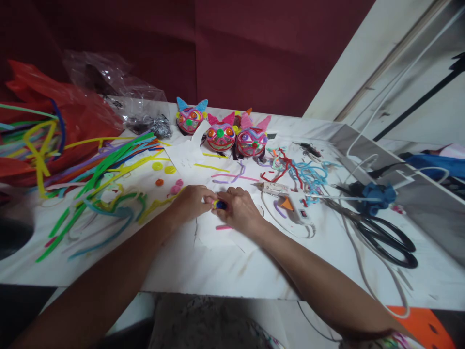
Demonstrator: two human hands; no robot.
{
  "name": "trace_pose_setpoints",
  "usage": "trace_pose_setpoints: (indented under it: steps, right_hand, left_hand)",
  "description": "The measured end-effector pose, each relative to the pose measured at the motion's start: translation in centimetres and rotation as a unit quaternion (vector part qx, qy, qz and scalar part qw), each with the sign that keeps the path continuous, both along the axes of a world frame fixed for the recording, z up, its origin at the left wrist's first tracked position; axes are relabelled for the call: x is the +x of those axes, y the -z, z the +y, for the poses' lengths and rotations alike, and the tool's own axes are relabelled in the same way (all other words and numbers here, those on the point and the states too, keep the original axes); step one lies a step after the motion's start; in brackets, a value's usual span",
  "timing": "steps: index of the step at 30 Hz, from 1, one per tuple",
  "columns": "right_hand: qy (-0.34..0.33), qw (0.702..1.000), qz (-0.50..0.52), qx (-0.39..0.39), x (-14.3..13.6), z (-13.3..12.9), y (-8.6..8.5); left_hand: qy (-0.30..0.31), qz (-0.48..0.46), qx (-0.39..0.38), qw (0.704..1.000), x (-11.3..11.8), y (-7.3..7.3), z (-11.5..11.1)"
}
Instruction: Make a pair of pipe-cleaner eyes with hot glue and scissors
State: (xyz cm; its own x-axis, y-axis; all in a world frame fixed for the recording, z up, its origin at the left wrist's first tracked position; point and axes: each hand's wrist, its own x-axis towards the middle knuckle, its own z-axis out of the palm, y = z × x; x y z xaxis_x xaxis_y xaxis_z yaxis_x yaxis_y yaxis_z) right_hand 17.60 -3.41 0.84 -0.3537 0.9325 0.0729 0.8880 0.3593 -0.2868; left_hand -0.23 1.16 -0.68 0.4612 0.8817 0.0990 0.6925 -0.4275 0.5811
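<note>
My left hand (191, 201) and my right hand (240, 207) meet over the middle of the table, fingers closed in a pinch. Between them is a small blue and yellow piece (220, 205), mostly covered by the fingers, apparently of fuzzy pipe cleaner. Under the hands lies white paper (209, 237), with a short pink strip (223, 227) beside my right hand. Just beyond, pink and purple pipe cleaners (232, 178) rest on the table. Pink coiled discs (177, 187) and yellow coiled discs (163, 167) are to the left of my left hand.
Colourful cat-like head ornaments (220, 135) stand at the back. Green pipe cleaners (98, 177) and a red plastic bag (83, 106) occupy the left. A glue gun (274, 188), tangled blue scraps (314, 172), black-handled scissors (385, 235) and white cords (358, 257) lie to the right.
</note>
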Motion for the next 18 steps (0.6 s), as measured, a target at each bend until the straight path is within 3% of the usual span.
trace_pose_setpoints:
  steps: [5,18]
  right_hand:
    - [-0.001,0.999,0.042,0.019,0.66,-0.26,0.11]
    - [-0.018,0.997,-0.049,0.057,0.71,-0.55,0.43]
  left_hand:
    - [0.002,0.011,0.022,1.0,0.15,-0.06,-0.24]
    - [-0.001,0.053,0.053,0.997,0.43,-0.52,-0.71]
